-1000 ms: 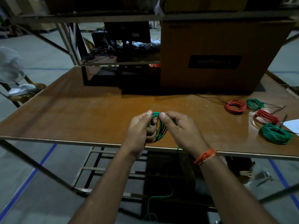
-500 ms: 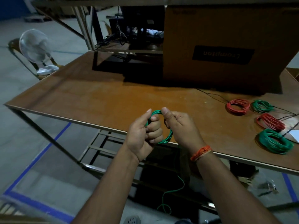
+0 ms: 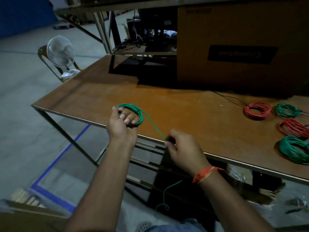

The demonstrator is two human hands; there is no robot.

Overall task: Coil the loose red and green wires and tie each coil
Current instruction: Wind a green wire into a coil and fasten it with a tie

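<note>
Since half a second ago the hands have been drawn apart. The green coil (image 3: 133,113) is gripped in the curled left hand (image 3: 122,124) above the table edge (image 3: 93,121). A strand is now pinched by the right hand (image 3: 181,148), so winding continues. Finished coils (image 3: 294,149) lie far right; open room remains between.

left grip (image 3: 123,121) curled, right grip (image 3: 180,148) pinching
</note>
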